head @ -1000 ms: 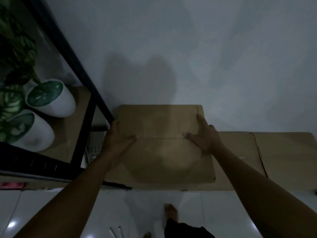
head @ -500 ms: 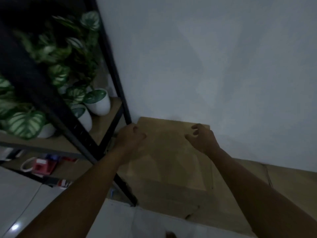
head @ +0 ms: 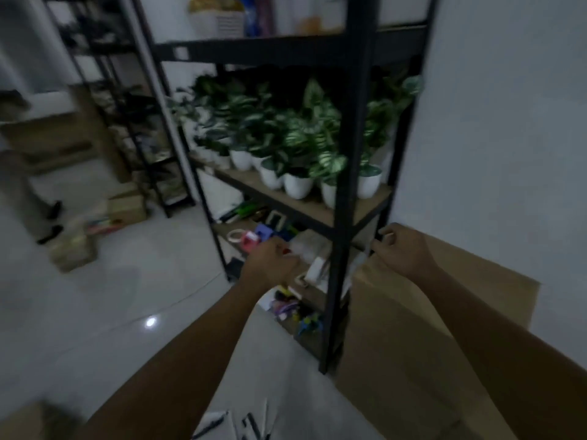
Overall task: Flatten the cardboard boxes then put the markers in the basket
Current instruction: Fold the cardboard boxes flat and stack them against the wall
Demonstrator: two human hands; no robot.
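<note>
Mostly white tiled floor (head: pixel 104 296) and white wall (head: pixel 508 138), frame dim and motion-blurred. Black metal shelving unit (head: pixel 349 173) stands against the wall; its middle shelf carries a row of leafy plants in white pots (head: pixel 297 185), the lower shelves small coloured clutter, too blurred to name. Flattened cardboard sheets (head: pixel 413 328) lean upright against the wall just right of the shelf post, bottom edge on the floor, long axis along the wall, face toward the camera. Small cardboard boxes (head: pixel 127 208) sit on the floor at left, well apart. Markers (head: pixel 251 423) lie on the floor at the bottom edge, thin dark sticks pointing roughly away from the camera. Left hand (head: pixel 270 262) is in front of the lower shelf, fingers curled in, holding nothing visible. Right hand (head: pixel 403 252) is at the top left corner of the cardboard, fingers loosely curled, gripping nothing; contact with the sheet unclear.
</note>
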